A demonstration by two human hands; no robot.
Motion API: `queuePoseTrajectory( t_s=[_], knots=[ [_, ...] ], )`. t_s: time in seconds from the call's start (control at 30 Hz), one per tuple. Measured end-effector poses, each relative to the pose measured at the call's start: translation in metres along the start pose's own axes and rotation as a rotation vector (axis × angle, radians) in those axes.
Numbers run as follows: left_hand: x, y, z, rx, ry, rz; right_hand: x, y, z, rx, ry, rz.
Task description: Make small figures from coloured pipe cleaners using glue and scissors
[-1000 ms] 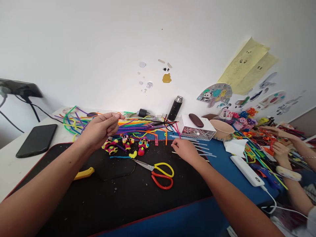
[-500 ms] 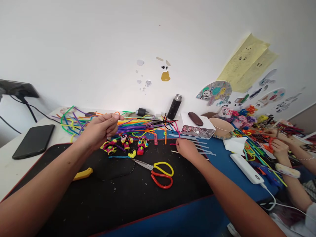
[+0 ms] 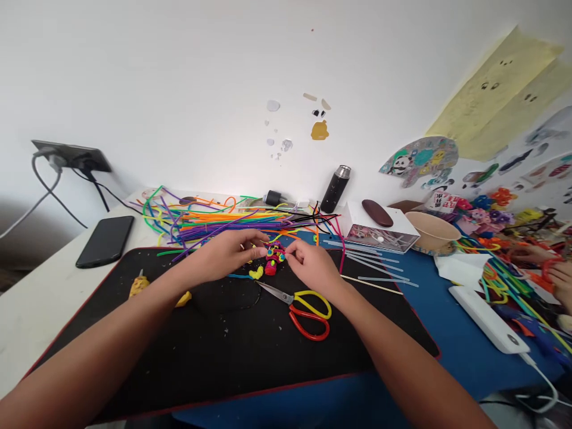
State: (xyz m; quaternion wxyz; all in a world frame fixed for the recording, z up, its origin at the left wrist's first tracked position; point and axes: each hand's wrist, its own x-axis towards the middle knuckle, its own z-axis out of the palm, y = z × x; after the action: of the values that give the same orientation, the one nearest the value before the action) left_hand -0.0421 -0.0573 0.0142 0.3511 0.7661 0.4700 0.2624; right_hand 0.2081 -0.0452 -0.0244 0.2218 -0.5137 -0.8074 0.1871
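Observation:
My left hand (image 3: 235, 253) is at the middle of the black mat (image 3: 214, 363), thumb and forefinger curved toward each other at the left side of a small pink, blue and yellow figure (image 3: 272, 262). On the figure's right side is my right hand (image 3: 306, 262), its fingers closed in a pinch; what they hold is too small to make out. A yellow curled piece (image 3: 256, 273) on a blue stem lies just below my left fingertips. Scissors (image 3: 308, 307) with one yellow and one red handle lie partly open below my right hand.
Coloured pipe cleaners (image 3: 214, 225) are heaped along the wall. Behind are a black flask (image 3: 336, 189), a white box (image 3: 404, 223) and a bowl (image 3: 432, 229). A phone (image 3: 105, 240) lies left, a white power strip (image 3: 487, 319) right. Another person's hand (image 3: 560, 277) is at the right edge.
Both my hands have come together at the small figure, the left moving right and the right moving left. The camera view has shifted left, and a yellow tool's tip now shows at left.

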Motion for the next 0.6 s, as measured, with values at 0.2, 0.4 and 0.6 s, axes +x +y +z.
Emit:
queuePoseTrajectory(
  t_s=[0.2,0.4,0.6],
  knots=[
    [0.002,-0.005,0.006,0.122,-0.059,-0.018,0.018,-0.022,0.023,0.033,-0.034,-0.055],
    [0.007,-0.012,-0.001,0.188,-0.008,-0.038,0.021,-0.025,0.025,0.086,-0.049,-0.054],
    [0.005,-0.010,-0.001,0.142,0.107,-0.003,0.022,-0.014,0.032,0.419,-0.040,0.025]
  ],
)
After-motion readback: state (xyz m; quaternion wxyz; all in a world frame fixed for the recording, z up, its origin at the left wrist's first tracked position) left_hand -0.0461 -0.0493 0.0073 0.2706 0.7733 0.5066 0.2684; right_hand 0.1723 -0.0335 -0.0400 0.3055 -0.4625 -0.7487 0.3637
